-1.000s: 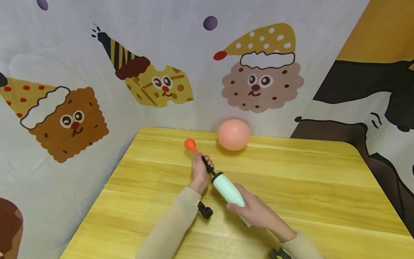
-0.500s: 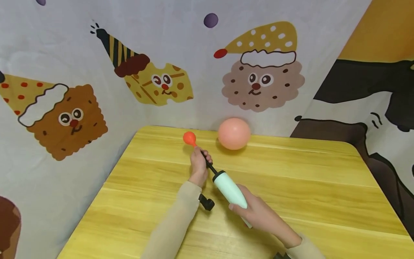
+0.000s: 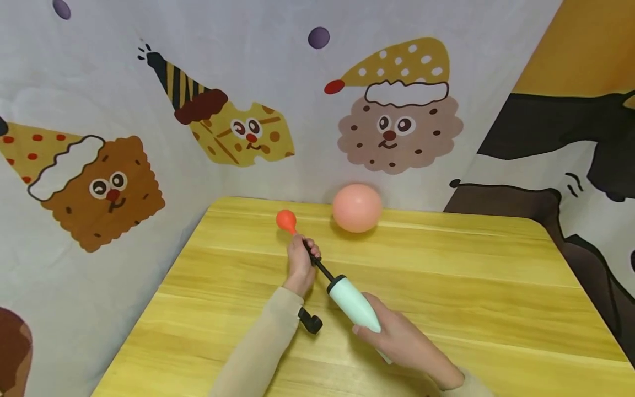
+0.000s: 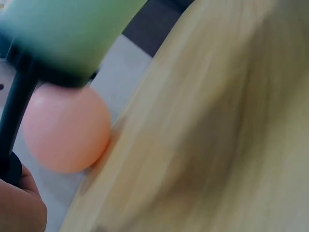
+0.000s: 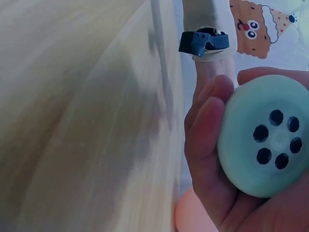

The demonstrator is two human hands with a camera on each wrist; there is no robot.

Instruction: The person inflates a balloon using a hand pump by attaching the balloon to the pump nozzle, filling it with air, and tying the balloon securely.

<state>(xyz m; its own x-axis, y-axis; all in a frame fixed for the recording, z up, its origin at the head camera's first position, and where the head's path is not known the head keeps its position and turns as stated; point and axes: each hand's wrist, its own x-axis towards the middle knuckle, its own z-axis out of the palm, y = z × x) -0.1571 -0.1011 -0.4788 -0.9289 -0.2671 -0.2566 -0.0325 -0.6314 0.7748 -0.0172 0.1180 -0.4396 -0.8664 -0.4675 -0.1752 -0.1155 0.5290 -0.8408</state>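
Pump (image 3: 347,298) should be light, stiff, perhaps slippery; left hand (image 3: 300,260) grips its black end (image 4: 10,169), right hand (image 3: 397,337) its barrel (image 3: 355,306) (sound holds, I'd judge); red balloon (image 3: 285,220) seems fragile.

"What place is shown?"
"A decorated interior; home or studio cannot be told. Beyond the fingers (image 3: 316,250), sheeting (image 3: 283,60) printed with cartoon biscuits (image 3: 414,154) is hung; below them, a wood-grained table (image 3: 461,281) is seen."
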